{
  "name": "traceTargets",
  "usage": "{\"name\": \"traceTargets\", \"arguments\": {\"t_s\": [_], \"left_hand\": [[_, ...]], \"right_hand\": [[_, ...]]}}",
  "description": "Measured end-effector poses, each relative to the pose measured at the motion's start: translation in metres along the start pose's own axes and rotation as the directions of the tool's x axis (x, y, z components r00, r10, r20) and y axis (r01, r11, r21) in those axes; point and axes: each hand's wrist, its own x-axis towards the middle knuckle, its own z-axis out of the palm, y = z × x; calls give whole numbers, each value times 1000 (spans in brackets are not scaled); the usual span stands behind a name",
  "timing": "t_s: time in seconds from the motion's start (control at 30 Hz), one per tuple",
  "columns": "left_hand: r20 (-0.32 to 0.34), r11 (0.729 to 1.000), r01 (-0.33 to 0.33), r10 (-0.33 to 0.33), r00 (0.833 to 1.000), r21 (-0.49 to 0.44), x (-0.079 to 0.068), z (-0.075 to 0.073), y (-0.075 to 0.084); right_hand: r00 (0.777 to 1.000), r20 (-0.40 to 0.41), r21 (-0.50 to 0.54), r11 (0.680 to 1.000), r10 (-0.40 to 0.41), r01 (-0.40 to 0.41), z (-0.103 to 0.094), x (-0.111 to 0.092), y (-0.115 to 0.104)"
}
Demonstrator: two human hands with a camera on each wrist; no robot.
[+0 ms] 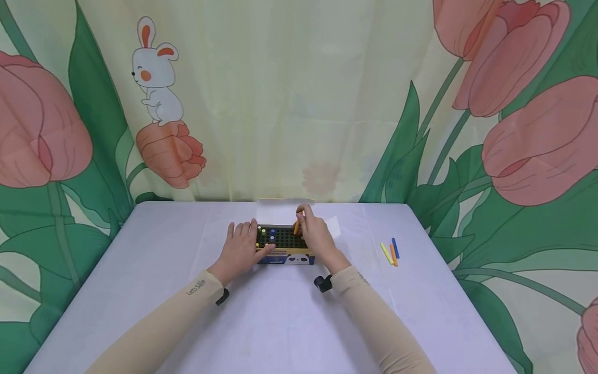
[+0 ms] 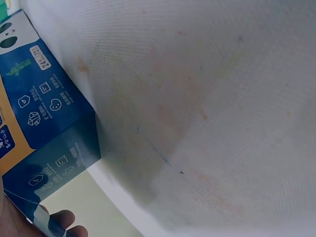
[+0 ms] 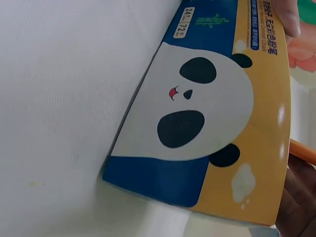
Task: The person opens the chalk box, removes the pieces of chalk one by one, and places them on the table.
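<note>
A blue and yellow chalk box (image 1: pixel 280 258) with a panda face stands on the table, its dark top full of holes. Several coloured chalks show in the holes on its left side. My left hand (image 1: pixel 240 248) holds the left end of the box, thumb along the front edge and fingers past the side. In the left wrist view, fingertips (image 2: pixel 63 218) show beyond the box's end. My right hand (image 1: pixel 320 240) pinches an orange chalk stick (image 1: pixel 296 227) over the right part of the holes. The right wrist view shows the orange chalk (image 3: pixel 302 151) partly behind the box (image 3: pixel 269 148).
To the right on the white-covered table (image 1: pixel 364 311) lie a yellow chalk (image 1: pixel 386 253), an orange chalk (image 1: pixel 393 254) and a blue chalk (image 1: pixel 395 248). A white flap or sheet (image 1: pixel 282 210) is behind the box. A printed curtain (image 1: pixel 299 104) hangs beyond the table's far edge.
</note>
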Motion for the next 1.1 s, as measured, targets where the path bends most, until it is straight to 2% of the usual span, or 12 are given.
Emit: {"name": "traceTargets", "arguments": {"t_s": [0.17, 0.4, 0.73, 1.1], "left_hand": [[-9, 1000, -2, 1, 1000, -6, 0, 1, 0], [-5, 1000, -2, 2, 1000, -4, 0, 3, 0], [-26, 1000, -20, 19, 999, -21, -1, 1, -2], [-40, 999, -23, 22, 999, -22, -2, 2, -1]], "right_hand": [[999, -32, -70, 997, -18, 16, -6, 1, 5], [997, -82, -188, 982, 10, -25, -21, 3, 9], [984, -173, -191, 979, 34, -67, -48, 3, 22], [974, -213, -203, 971, 81, -126, -55, -5, 44]]}}
